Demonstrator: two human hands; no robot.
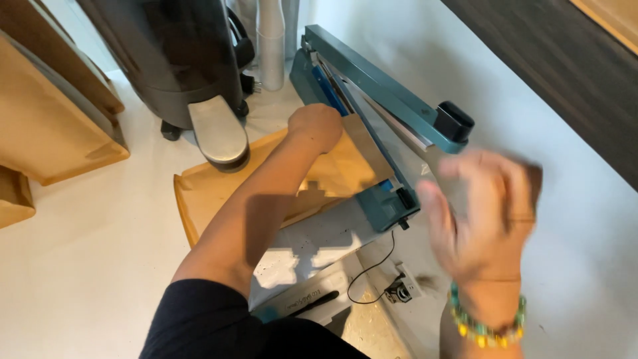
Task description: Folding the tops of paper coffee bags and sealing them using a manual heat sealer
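A teal heat sealer (389, 199) stands on the white counter with its lever arm (392, 90) raised. A brown paper pouch (332, 169) with a silvery top edge lies across the sealing bar. My left hand (318, 126) is closed on the pouch's far end near the hinge. My right hand (488, 213) is blurred in the air to the right of the sealer, fingers apart, just below the black lever knob (455, 121); it holds nothing that I can see. A beaded bracelet (488, 326) is on that wrist.
A dark grinder-like machine (179, 60) with a metal tray (218, 133) stands at the back left. Brown paper bags (46, 113) are stacked at the far left. A thin black cord (372, 276) and small plug lie in front of the sealer. White cups (271, 40) stand behind.
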